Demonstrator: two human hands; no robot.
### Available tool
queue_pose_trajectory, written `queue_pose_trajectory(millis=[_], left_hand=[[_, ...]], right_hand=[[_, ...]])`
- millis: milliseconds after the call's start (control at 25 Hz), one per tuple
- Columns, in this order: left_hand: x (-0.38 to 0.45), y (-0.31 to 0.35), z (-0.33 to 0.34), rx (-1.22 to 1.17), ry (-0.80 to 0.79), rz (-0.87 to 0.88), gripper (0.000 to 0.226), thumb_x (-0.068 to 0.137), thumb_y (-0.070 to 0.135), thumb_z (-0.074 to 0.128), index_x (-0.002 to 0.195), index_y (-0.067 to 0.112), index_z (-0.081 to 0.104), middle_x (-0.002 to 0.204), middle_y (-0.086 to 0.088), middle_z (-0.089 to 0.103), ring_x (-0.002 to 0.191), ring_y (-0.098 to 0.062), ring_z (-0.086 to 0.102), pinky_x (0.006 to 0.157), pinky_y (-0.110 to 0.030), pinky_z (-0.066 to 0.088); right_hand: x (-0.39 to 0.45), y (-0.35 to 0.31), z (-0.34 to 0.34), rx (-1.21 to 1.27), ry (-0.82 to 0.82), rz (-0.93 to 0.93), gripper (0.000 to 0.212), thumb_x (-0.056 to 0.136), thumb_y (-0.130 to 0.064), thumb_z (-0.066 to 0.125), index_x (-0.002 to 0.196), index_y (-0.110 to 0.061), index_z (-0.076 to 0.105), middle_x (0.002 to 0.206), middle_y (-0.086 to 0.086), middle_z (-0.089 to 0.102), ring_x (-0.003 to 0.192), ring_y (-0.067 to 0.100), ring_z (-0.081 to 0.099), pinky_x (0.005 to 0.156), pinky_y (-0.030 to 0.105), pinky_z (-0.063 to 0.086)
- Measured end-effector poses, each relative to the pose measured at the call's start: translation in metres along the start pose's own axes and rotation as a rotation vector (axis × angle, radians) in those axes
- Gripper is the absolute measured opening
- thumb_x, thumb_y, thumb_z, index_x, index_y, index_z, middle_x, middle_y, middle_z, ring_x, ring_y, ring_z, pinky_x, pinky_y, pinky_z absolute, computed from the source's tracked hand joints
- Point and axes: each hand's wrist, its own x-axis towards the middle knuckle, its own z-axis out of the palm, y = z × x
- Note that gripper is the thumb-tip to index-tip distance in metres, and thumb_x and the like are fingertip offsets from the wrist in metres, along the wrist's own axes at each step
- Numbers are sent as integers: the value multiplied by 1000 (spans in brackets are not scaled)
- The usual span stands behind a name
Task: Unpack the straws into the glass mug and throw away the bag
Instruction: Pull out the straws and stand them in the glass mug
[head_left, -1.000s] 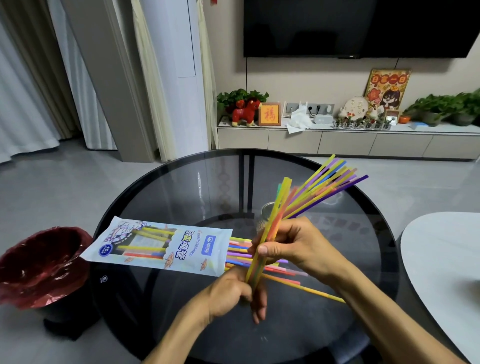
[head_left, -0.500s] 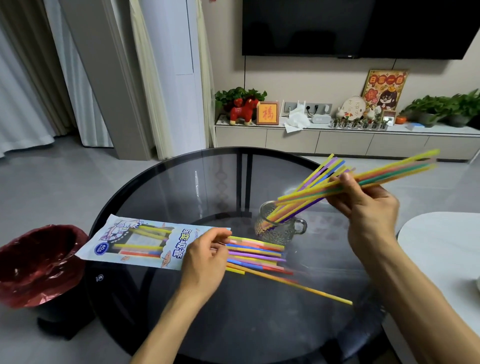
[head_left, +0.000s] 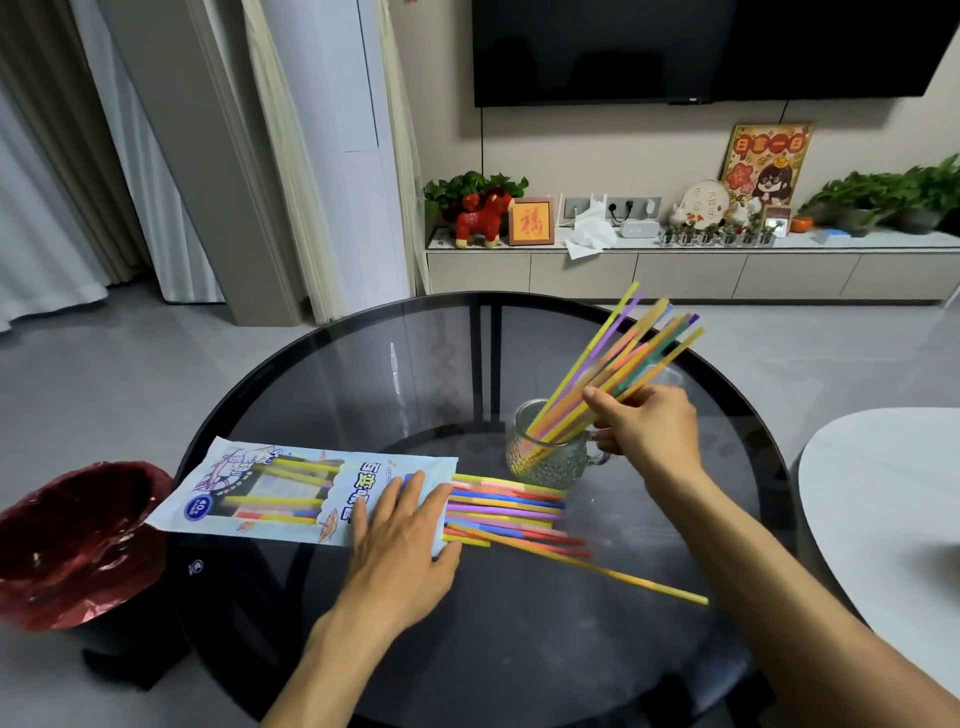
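Right now your round glass tabletop (head_left: 363, 395) has its far and left parts bare, while its near right edge runs close to a white surface (head_left: 883, 493). Off the left edge, a bin lined with a red bag (head_left: 78, 540) stands on the floor. Along the left side of the tabletop lies the straw bag (head_left: 270, 493), its closed end reaching the left edge; it bears a "40" badge and blue Chinese characters that blur too much to read. Your left hand (head_left: 400, 540) lies flat with fingers spread on the bag's open end, where loose straws (head_left: 509, 512) fan out toward the middle. Toward the right side, the glass mug (head_left: 550, 452) stands upright, holding a bundle of straws (head_left: 613, 364) leaning right. Your right hand (head_left: 649, 431) is closed around that bundle just above the rim.
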Motion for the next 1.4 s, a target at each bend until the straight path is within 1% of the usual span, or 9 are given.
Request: queue_pose_trajectory(millis=[120, 280, 360, 640, 880, 1040, 1200, 1320, 1400], left_hand=[[1, -5, -1, 29, -56, 8, 65, 94, 52, 41, 150, 38, 10, 163, 6, 3, 150, -18, -1, 120, -48, 0], [4, -8, -2, 32, -64, 2, 67, 92, 54, 43, 149, 40, 11, 162, 6, 6, 149, -19, 3, 120, -48, 6], [4, -6, -2, 43, -39, 2, 66, 92, 53, 44, 149, 39, 13, 162, 5, 9, 149, -20, 6, 120, -48, 9], [3, -14, -6, 43, -42, -2, 73, 87, 59, 49, 148, 38, 14, 162, 5, 10, 148, -20, 7, 117, -47, 13], [3, -13, -3, 19, 23, 2, 59, 93, 48, 42, 148, 37, 20, 160, 5, 16, 147, -20, 13, 116, -46, 17], [4, -9, 0, 33, 58, -17, 60, 93, 53, 42, 147, 35, 23, 160, 4, 19, 146, -21, 15, 115, -46, 19], [2, -11, 2, 49, 51, -15, 64, 92, 56, 43, 148, 36, 19, 161, 5, 15, 148, -20, 11, 117, -45, 16], [3, -11, 2, 44, 49, -8, 64, 92, 57, 42, 148, 37, 19, 161, 6, 14, 148, -20, 10, 117, -45, 16], [4, -12, 2, 44, 54, -9, 64, 92, 58, 42, 148, 37, 20, 161, 6, 15, 148, -20, 11, 116, -46, 16]], right_hand=[[-3, -7, -26, -405, -173, -12, 51, 74, -59, 71, 58, -10, 71, 52, 1, 71, 48, 19, 70, 56, 36, 62], [-34, -1, -34, -1007, -732, -47, 30, 66, -46, 80, 70, -18, 71, 70, -3, 74, 66, 18, 71, 62, 31, 59], [-51, 9, -24, -1193, -862, -96, 26, 66, -36, 80, 85, -20, 72, 90, 0, 73, 84, 21, 69, 70, 30, 55], [-62, 15, -9, -1310, -678, -458, 19, 87, -20, 50, 103, -16, 61, 111, 9, 65, 100, 32, 63, 66, 31, 38], [-69, 8, -2, -1022, -559, -622, 31, 79, -51, 63, 91, -24, 53, 97, -1, 65, 89, 26, 61, 62, 34, 39], [-82, 24, 32, -953, -498, -853, 36, 78, -46, 67, 100, -19, 57, 98, 3, 61, 89, 27, 58, 69, 39, 46], [-83, 41, 57, -1143, -428, -938, 21, 71, -23, 76, 84, -16, 61, 74, 4, 63, 64, 26, 59, 53, 35, 45], [-81, 45, 58, -1097, -365, -963, 9, 78, -14, 55, 86, -14, 59, 72, 5, 62, 59, 25, 58, 50, 35, 46], [-79, 43, 53, -1091, -355, -984, 24, 77, -14, 36, 83, -13, 59, 69, 5, 61, 57, 26, 58, 48, 34, 46]])
